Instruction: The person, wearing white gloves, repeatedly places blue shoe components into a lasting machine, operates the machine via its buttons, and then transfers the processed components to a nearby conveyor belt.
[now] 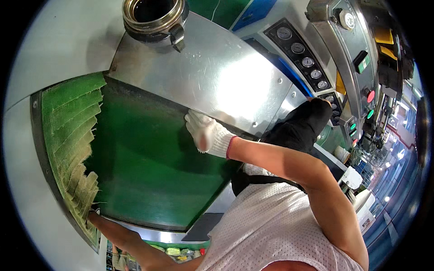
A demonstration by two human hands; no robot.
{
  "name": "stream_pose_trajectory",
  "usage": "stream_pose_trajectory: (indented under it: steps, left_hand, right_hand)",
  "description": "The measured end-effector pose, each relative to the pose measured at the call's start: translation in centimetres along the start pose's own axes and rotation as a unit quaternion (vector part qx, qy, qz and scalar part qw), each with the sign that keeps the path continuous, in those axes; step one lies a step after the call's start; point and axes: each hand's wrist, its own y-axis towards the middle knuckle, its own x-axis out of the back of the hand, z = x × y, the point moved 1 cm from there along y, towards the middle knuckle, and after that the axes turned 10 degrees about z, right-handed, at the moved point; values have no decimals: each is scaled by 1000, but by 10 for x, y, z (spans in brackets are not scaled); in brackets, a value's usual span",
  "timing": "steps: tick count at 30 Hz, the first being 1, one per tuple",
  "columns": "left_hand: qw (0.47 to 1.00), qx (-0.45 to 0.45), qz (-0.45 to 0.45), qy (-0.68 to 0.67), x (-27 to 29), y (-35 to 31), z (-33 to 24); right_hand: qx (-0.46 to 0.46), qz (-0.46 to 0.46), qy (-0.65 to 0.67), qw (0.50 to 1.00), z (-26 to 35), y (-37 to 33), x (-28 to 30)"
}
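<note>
A white knit glove with a dark red cuff covers my right hand (205, 132), which rests on the green conveyor belt (144, 158) beside the edge of a shiny metal plate (203, 67). Its fingers lie against the belt, with nothing visible in them; a brownish patch shows on the glove. My left arm reaches to the lower left, where my left hand (93, 213) is at the frayed green fabric strips (72, 131) hanging along the opening. Those strips and the frame's edge hide most of that hand, so its fingers cannot be made out.
A round metal collar with a clamp (153, 22) stands on the plate at the top. To the right, a panel of pressure gauges (298, 48) and a control box with a red button (370, 96) rise beside my black-trousered leg (294, 126). A pale machine wall (54, 54) borders the left.
</note>
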Motion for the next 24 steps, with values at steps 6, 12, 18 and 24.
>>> stream_pose_trajectory:
  steps: [6, 12, 18, 24]
  left_hand:
    - [1000, -13, -7, -12, 9, -38, -3]
    - [997, -68, -10, -37, -2, -119, -28]
    - [960, -258, 75, -83, -87, -292, -120]
    - [904, -413, 104, 33, -105, -399, -211]
  right_hand:
    - [26, 95, 34, 995, -6, -5, 17]
    - [13, 64, -65, 996, 4, -9, 26]
    - [205, -302, 116, 924, -12, -128, 53]
    - [70, -257, 422, 867, -74, -259, 65]
